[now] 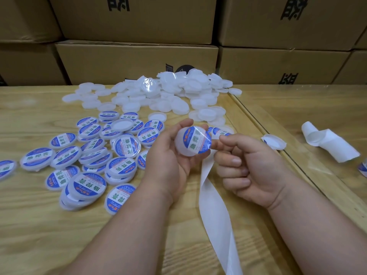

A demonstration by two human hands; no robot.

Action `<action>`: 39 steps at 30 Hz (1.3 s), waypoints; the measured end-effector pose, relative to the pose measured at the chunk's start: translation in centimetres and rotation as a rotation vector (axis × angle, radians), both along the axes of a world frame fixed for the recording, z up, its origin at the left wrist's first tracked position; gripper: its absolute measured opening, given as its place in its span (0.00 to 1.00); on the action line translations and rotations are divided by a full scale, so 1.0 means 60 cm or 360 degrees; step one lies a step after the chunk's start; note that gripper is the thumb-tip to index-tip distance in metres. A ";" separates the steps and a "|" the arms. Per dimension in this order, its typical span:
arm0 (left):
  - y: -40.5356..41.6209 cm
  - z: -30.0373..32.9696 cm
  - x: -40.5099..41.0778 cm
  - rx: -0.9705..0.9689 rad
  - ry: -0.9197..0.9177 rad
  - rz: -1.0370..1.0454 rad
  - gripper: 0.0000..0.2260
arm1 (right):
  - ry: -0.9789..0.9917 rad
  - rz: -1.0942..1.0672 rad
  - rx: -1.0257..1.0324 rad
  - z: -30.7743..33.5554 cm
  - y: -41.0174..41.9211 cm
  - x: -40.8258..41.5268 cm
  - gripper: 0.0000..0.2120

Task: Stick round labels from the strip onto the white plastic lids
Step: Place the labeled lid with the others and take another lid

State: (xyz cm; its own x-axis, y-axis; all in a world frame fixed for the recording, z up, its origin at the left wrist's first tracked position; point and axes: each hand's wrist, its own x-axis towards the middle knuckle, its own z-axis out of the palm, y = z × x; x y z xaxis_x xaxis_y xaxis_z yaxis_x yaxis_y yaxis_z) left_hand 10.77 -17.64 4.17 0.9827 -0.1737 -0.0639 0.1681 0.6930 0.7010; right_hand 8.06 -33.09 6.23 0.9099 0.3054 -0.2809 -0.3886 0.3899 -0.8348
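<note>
My left hand (pixel 168 153) grips a white plastic lid (pixel 183 144) at the table's centre. A round blue and white label (pixel 197 140) lies partly on the lid, its right edge still lifted. My right hand (pixel 244 167) has curled fingers that hold the white backing strip (pixel 216 219), and its thumb and forefinger pinch at the label's right edge. The strip hangs down from the right hand toward the near table edge. A further label on the strip (pixel 221 132) peeks out behind the right fingers.
Several labelled lids (pixel 87 155) lie scattered at the left on the wooden table (pixel 39 225). A heap of bare white lids (pixel 158 94) sits at the back. Used backing paper (pixel 329 143) and one lid (pixel 274 141) lie right. Cardboard boxes (pixel 137 62) wall the back.
</note>
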 end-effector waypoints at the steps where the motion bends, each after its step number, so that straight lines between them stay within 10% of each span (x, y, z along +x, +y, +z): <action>1: 0.001 0.000 0.000 -0.0014 -0.0004 -0.0025 0.11 | 0.0016 0.0028 -0.0010 0.000 0.001 -0.001 0.08; 39: -0.006 -0.016 0.011 0.0248 -0.0131 0.0114 0.21 | 0.0208 0.0107 0.0068 0.000 -0.009 0.006 0.22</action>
State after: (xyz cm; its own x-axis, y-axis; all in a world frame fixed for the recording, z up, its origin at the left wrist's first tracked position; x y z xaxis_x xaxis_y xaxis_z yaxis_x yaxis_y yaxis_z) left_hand 11.42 -18.00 3.21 0.9952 -0.0975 -0.0038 0.0602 0.5829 0.8103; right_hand 8.42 -33.63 6.22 0.8436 0.3787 -0.3807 -0.5191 0.3937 -0.7587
